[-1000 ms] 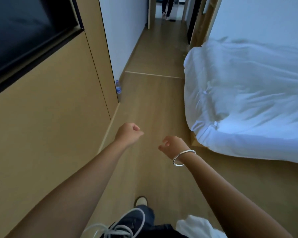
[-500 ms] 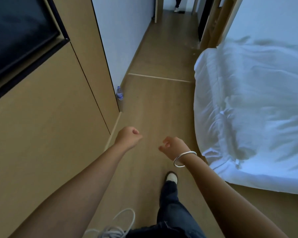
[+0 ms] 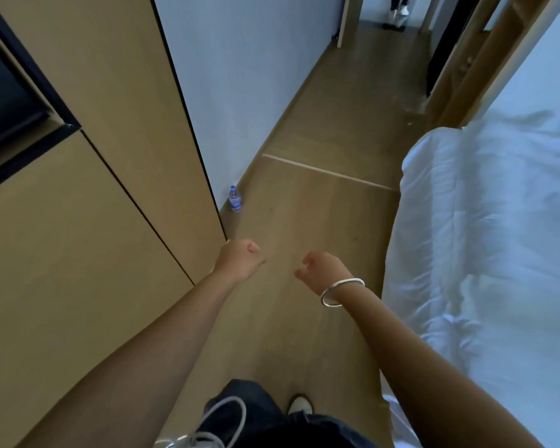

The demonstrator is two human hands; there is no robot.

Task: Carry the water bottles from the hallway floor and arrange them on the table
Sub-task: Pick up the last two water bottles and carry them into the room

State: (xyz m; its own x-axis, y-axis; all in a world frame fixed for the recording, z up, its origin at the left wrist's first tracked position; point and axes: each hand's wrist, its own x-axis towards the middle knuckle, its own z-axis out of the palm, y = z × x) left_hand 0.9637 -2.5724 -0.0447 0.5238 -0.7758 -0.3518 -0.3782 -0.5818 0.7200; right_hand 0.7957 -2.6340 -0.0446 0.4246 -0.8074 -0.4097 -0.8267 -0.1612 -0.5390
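One small clear water bottle [image 3: 235, 198] with a blue label stands upright on the wooden floor, tight against the white wall at the corner of the wood-panelled cabinet. My left hand [image 3: 240, 258] is held out in front of me in a loose fist, holding nothing. My right hand [image 3: 322, 270], with a silver bangle on the wrist, has its fingers curled loosely and is empty too. Both hands hang in the air well short of the bottle. No table is in view.
A wood-panelled wall unit [image 3: 88, 221] with a dark screen runs along the left. A bed with white bedding [image 3: 485, 237] fills the right side. Between them the wooden floor [image 3: 320, 208] leads to a hallway, where another person's feet [image 3: 396, 11] show at the far end.
I have walked forward along the floor. The bottle is nearer and the bed has slid past on the right. Both hands kept their pose, empty.
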